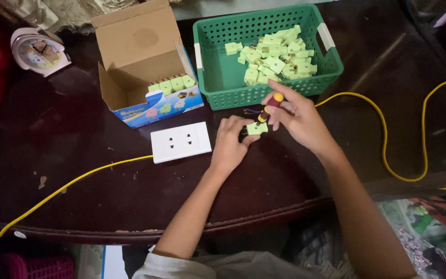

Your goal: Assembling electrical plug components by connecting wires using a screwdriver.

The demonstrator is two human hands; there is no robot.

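Observation:
My left hand [231, 144] grips a small pale green plug adapter [257, 128] just above the dark tabletop. A short screwdriver [270, 107] with a red and yellow handle is in my right hand [298, 116], its tip pressed down onto the adapter. Both hands meet just in front of the green plastic basket [211, 72], which holds several more green adapters [277, 59]. A white wall socket plate [180, 141] lies to the left of my left hand.
An open cardboard box [140, 57] with a row of green adapters stands at the back left. A yellow cable [388, 134] loops across the dark wooden table [78, 134]. A small pink alarm clock [38, 50] sits far left.

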